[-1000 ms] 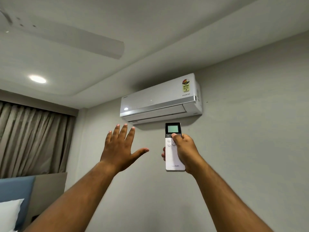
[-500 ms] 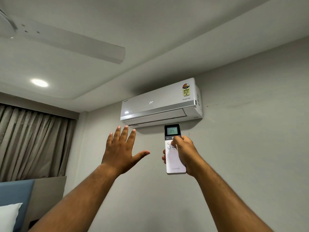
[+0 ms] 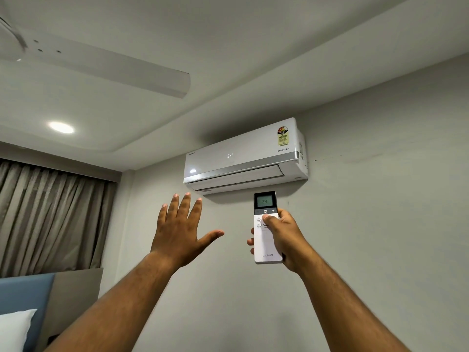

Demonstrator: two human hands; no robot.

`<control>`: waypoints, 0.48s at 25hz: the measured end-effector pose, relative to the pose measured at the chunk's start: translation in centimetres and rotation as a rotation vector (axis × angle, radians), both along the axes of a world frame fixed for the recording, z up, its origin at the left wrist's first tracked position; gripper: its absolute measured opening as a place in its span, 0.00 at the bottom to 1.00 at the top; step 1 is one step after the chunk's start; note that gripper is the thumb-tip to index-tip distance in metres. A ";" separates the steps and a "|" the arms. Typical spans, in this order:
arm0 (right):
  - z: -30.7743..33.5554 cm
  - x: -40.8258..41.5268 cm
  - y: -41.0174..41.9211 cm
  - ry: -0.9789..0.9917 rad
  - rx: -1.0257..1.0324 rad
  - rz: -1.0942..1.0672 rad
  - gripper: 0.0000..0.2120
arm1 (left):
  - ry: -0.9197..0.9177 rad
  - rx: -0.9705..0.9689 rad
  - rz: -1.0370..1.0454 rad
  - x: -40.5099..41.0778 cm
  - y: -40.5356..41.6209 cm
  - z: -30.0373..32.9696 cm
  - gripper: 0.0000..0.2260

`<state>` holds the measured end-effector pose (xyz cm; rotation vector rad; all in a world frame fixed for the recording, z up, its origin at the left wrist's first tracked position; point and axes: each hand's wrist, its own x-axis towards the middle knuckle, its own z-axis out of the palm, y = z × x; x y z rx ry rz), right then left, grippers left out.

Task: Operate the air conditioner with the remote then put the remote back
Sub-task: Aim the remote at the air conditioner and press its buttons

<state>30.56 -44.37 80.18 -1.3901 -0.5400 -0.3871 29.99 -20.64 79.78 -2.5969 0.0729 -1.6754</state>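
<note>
While left hand (image 3: 179,233) splays empty, right hand (image 3: 284,237) clasps remote (image 3: 266,246).

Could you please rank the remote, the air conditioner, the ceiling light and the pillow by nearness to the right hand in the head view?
1. remote, gripped in the right hand.
2. air conditioner, just above.
3. ceiling light, upper left.
4. pillow, bottom left corner.
</note>
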 end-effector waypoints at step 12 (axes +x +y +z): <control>0.1 -0.5 0.1 -0.028 0.014 -0.076 0.07 | -0.030 -0.051 -0.002 0.1 0.1 -0.4 0.50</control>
